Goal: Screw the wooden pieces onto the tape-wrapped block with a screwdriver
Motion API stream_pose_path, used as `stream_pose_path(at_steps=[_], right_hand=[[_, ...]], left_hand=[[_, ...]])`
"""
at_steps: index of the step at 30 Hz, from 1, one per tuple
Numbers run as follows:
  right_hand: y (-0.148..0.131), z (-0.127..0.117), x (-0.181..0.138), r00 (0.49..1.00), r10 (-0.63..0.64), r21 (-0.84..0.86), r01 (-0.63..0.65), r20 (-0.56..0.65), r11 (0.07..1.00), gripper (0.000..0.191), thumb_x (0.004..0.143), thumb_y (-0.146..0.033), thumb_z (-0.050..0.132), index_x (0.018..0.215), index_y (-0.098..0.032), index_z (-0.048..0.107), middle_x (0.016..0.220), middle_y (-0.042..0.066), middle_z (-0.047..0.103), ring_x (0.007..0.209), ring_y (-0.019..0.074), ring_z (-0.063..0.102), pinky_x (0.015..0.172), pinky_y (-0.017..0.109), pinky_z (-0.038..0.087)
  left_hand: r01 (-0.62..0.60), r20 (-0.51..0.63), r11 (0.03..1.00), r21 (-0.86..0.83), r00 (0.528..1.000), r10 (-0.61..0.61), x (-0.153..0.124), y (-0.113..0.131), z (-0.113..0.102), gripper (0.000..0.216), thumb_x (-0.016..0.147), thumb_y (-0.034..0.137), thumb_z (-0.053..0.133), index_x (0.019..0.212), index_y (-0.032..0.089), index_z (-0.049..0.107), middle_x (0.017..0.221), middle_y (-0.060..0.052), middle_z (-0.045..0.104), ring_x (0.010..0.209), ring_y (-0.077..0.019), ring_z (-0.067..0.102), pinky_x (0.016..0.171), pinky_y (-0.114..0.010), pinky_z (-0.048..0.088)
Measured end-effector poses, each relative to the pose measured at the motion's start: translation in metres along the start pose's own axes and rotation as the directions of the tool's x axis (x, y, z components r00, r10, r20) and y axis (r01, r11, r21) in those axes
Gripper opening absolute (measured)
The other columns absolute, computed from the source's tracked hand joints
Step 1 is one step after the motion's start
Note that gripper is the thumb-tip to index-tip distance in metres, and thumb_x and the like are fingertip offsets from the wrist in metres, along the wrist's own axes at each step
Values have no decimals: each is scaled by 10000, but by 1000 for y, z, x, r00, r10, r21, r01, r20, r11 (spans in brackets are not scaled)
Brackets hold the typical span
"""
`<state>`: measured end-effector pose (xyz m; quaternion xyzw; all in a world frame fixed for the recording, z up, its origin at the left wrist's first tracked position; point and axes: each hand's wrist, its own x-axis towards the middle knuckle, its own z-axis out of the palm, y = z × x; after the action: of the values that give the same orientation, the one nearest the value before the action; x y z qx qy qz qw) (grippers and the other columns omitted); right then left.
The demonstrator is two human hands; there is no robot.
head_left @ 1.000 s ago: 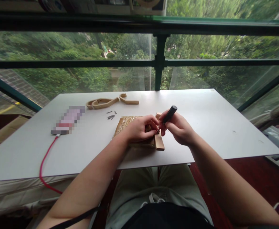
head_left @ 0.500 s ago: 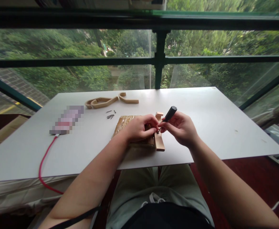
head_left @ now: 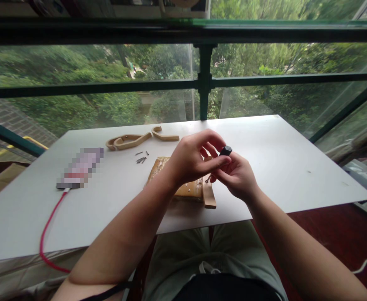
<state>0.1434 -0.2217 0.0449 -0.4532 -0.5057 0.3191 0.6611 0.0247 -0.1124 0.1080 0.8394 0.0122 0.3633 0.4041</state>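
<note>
My right hand (head_left: 238, 175) is closed around a black-handled screwdriver (head_left: 224, 151), whose metal tip points down at a narrow wooden strip (head_left: 209, 197). My left hand (head_left: 193, 159) is raised above the table, fingers curled, its fingertips pinching the screwdriver's handle from the left. Under both hands lies a tan wooden board (head_left: 183, 189) with the strip along its right side, near the front edge of the white table (head_left: 280, 159).
Curved wooden pieces (head_left: 133, 140) lie at the back left of the table, with several small dark screws (head_left: 141, 158) in front of them. A blurred flat object (head_left: 79, 168) with a red cable (head_left: 47, 232) lies at the left. A glass railing stands behind the table.
My left hand has lifted off the board and come up to the screwdriver's handle. My right hand has tilted the screwdriver more upright. The view has shifted slightly.
</note>
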Motion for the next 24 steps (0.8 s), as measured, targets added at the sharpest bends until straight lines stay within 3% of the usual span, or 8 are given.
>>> stream_pose_path(at_steps=[4,9,11,13,15,18,21,24], right_hand=[[0,-4,-1,999,32,-16,-31,40,999,291,766,-328,737,968,-220,557,774,20,637,689,184,647,596,353,563],[-16,-18,-3,980,32,-213,12,198,977,437,725,-279,773,1101,-221,558,961,65,639,796,193,643,693,357,565],[-27,-22,-4,988,-30,-291,75,155,954,477,742,-266,759,1166,-232,544,973,56,631,772,167,629,698,335,555],[-41,-23,-4,989,-144,-372,145,32,917,463,783,-266,719,1211,-251,544,1003,56,621,753,149,610,684,319,543],[-57,-23,-3,959,-281,-457,240,-22,857,434,806,-264,691,1224,-261,578,1026,67,617,781,160,606,669,319,535],[-78,-23,2,936,-341,-583,326,88,744,405,814,-239,672,1215,-276,629,1030,73,624,828,185,606,678,339,528],[-92,-25,11,928,-241,-654,372,286,659,319,812,-223,670,1122,-293,690,977,54,643,808,172,610,692,325,516],[-99,-27,21,901,-190,-683,421,389,597,222,836,-244,642,1040,-303,706,897,28,659,764,154,610,675,305,500]], left_hand=[[-38,-10,994,-105,999,37,-4,-11,7,303,768,342,736,985,158,631,871,-49,689,719,-138,672,635,-230,558],[-39,-68,987,-156,997,29,-13,-20,6,312,793,333,713,1053,181,633,917,-50,700,769,-157,686,672,-257,571],[-32,-66,984,-173,998,20,-15,-20,5,303,804,337,704,1060,187,641,922,-48,703,786,-166,691,685,-270,574],[-17,-47,980,-198,999,8,-17,-19,5,290,822,343,688,1065,190,645,915,-46,704,787,-168,693,686,-277,574],[2,-22,975,-223,1000,-7,-18,-19,5,277,843,362,666,1054,183,646,906,-49,705,783,-167,691,688,-282,574],[33,21,968,-247,999,-29,-21,-21,5,287,857,413,643,1013,172,648,903,-59,706,790,-170,687,697,-288,574],[58,48,958,-280,998,-46,-22,-25,5,310,856,444,636,1007,173,646,900,-62,707,795,-172,687,698,-283,571],[81,58,944,-319,996,-66,-22,-27,4,320,849,445,645,1013,171,647,908,-66,708,804,-178,690,708,-285,572]])
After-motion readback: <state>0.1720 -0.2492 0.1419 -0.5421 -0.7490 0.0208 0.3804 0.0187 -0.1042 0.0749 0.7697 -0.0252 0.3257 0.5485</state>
